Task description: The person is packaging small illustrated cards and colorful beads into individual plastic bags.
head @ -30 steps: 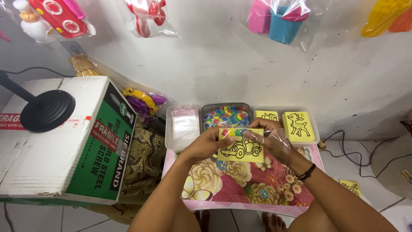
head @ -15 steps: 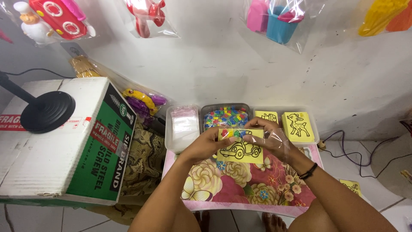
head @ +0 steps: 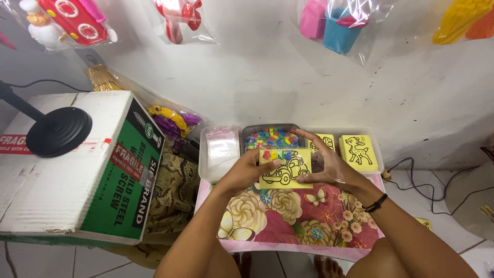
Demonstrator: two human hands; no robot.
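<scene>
Both hands held a yellow card with a car outline, above the floral table, roughly centre frame. Left hand pinched the card's left edge at 9 o'clock, thumb on top. Right hand gripped the right edge at 3 o'clock, fingers partly spread, with a clear sleeve against the palm; couldn't tell whether the card was already inside it. Small coloured pieces sat along the card's top edge. At 12 o'clock from the card: tray of coloured beads; at 2 o'clock, a yellow deer card; at 10 o'clock, a stack of clear bags. Judgement: keep the card flat and level so the pieces don't slide, hold by the edges only, keep the sleeve mouth open with the right fingers.
</scene>
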